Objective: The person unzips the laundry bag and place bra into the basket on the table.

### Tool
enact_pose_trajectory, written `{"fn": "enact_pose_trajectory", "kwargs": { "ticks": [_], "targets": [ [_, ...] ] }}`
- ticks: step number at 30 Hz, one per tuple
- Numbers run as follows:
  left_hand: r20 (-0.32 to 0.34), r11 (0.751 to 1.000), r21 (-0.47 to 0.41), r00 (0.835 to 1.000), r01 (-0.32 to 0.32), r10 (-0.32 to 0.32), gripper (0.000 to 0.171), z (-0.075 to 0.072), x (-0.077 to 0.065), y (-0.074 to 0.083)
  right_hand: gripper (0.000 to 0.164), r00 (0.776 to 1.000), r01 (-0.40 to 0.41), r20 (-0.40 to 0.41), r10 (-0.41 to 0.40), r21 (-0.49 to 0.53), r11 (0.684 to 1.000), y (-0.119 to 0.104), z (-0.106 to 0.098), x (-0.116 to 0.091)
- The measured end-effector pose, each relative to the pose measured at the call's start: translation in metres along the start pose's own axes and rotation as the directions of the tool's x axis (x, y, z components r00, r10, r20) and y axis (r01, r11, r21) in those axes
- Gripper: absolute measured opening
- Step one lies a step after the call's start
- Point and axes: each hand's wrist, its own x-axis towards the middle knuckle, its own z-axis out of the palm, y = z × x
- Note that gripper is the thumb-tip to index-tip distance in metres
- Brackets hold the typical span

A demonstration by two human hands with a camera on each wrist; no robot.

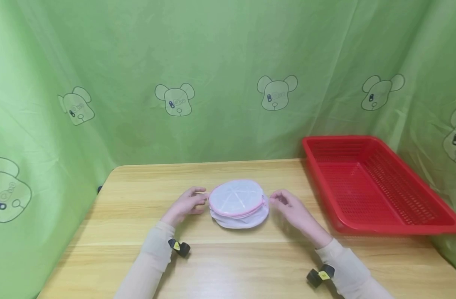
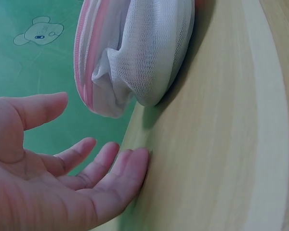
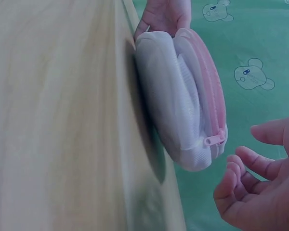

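Observation:
A round white mesh laundry bag [image 1: 237, 198] with a pink zipper [image 3: 210, 79] round its top sits on the table, its side slightly crumpled. On its left is my left hand [image 1: 187, 203], thumb and fingers spread; the left wrist view shows a gap between these fingers and the mesh. My right hand [image 1: 293, 209] is at the opposite side, fingers loosely bent and holding nothing. Its fingertips are close to the small pink zipper pull [image 3: 214, 140], which hangs at the bag's edge in the right wrist view. The zipper looks closed along the part that shows.
A large red plastic basket [image 1: 330, 207] with slotted walls stands to the right of my right hand. Light wood tabletop [image 1: 220, 265] extends around the bag. Green curtain [image 1: 228, 45] printed with bear heads encloses the back and both sides.

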Motion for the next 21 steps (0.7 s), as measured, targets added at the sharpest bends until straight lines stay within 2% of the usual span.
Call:
{"fn": "enact_pose_trajectory", "kwargs": {
  "ticks": [3, 6, 12, 14, 21],
  "targets": [
    [0.034, 0.998, -0.065, 0.999, -0.002, 0.004, 0.057, -0.002, 0.001, -0.002, 0.029, 0.998, 0.044, -0.046, -0.045, -0.028, 0.999, -0.004, -0.001, 0.001],
    [0.095, 0.989, -0.148, 0.995, 0.006, 0.009, 0.059, -0.005, 0.003, -0.005, 0.030, 0.994, 0.077, -0.078, -0.078, -0.023, 0.997, -0.009, 0.000, 0.002],
    [0.227, 0.950, -0.309, 0.974, 0.054, 0.018, 0.063, -0.008, 0.008, -0.013, 0.038, 0.986, 0.129, -0.110, -0.129, -0.001, 0.992, -0.023, 0.006, 0.006],
    [0.255, 0.938, -0.342, 0.966, 0.065, 0.026, 0.063, -0.008, 0.008, -0.015, 0.042, 0.982, 0.153, -0.111, -0.153, -0.003, 0.988, -0.028, 0.009, 0.006],
    [0.302, 0.926, -0.373, 0.951, 0.054, 0.065, 0.063, -0.004, 0.009, -0.018, 0.052, 0.963, 0.261, -0.058, -0.264, -0.042, 0.964, -0.040, 0.026, 0.009]
  ]
}}
